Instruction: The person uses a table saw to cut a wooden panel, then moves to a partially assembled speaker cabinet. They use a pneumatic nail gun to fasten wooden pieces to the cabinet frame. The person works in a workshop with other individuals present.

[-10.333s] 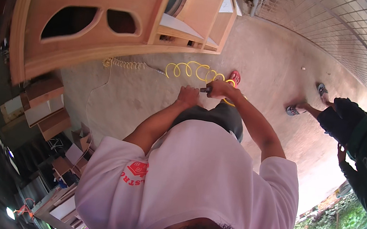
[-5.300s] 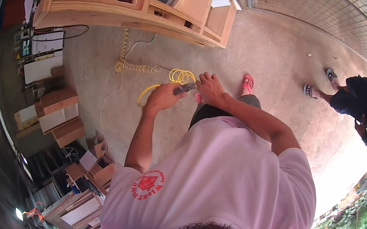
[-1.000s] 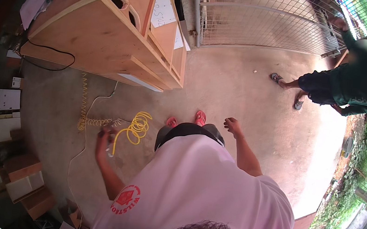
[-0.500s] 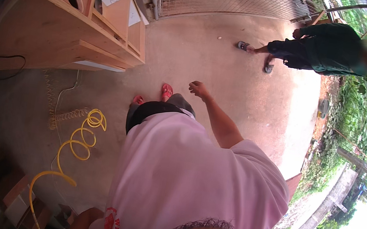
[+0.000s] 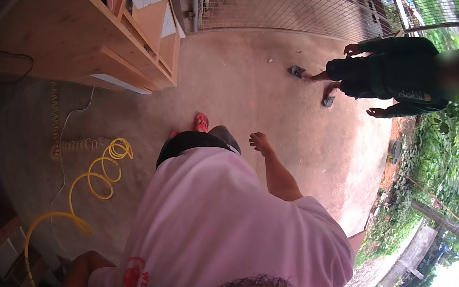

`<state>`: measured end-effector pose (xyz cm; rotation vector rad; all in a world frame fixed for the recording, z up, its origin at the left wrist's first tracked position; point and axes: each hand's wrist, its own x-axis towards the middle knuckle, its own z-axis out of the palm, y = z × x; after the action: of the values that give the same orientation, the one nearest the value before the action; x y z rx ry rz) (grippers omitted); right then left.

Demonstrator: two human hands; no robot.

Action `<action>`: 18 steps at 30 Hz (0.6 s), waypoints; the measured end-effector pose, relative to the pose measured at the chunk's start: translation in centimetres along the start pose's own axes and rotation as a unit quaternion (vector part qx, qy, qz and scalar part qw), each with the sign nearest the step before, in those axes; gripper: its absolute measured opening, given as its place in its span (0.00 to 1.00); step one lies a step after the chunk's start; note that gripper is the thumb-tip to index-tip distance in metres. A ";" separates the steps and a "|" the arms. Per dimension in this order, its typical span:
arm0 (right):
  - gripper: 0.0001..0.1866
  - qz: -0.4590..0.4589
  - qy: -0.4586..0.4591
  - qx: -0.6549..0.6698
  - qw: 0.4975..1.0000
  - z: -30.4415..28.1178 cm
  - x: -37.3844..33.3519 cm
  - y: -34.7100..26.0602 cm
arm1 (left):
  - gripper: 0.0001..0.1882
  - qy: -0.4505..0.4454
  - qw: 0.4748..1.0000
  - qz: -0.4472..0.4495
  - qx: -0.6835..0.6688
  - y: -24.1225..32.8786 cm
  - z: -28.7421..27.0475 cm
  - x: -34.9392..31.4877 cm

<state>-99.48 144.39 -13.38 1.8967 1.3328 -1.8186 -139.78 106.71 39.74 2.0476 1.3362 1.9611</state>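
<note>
My right hand (image 5: 260,142) hangs beside my thigh, away from my body. Its fingers are loosely bent and a little apart, and nothing shows in them. Bare concrete floor (image 5: 281,109) lies below it. Of my left arm (image 5: 83,273), only a part shows at the lower left edge; the left hand is out of sight. I stand upright in a pink shirt (image 5: 243,210) and red sandals (image 5: 202,122), one partly hidden by my dark shorts (image 5: 194,141).
Left of me lies a coiled yellow hose (image 5: 101,177). A wooden cabinet (image 5: 80,34) with oval cutouts stands at the far left. A person (image 5: 391,75) in dark clothes is at the far right. A wire mesh gate (image 5: 290,5) borders the far side; greenery (image 5: 414,163) lies right.
My right hand has shifted slightly right and nearer. My left sandal is now mostly hidden. The other person has turned, and both their hands now show. The cabinet and hose have shifted slightly in view.
</note>
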 end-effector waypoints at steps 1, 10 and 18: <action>0.22 0.013 0.009 0.003 1.000 -0.1 -0.2 0.1 | 0.25 0.001 1.000 -0.001 0.000 0.3 0.1 -0.1; 0.21 -0.091 -0.021 -0.041 0.995 2.3 -1.3 -5.4 | 0.24 0.007 1.000 -0.019 0.023 4.7 -0.4 -1.2; 0.22 -0.397 -0.106 -0.143 0.901 7.7 -11.8 -17.5 | 0.25 0.071 0.992 -0.107 0.007 8.6 -1.9 -2.8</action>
<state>-115.18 143.82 2.66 1.0140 2.3398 -1.8918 -136.14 98.64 42.49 1.7135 1.5288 2.0394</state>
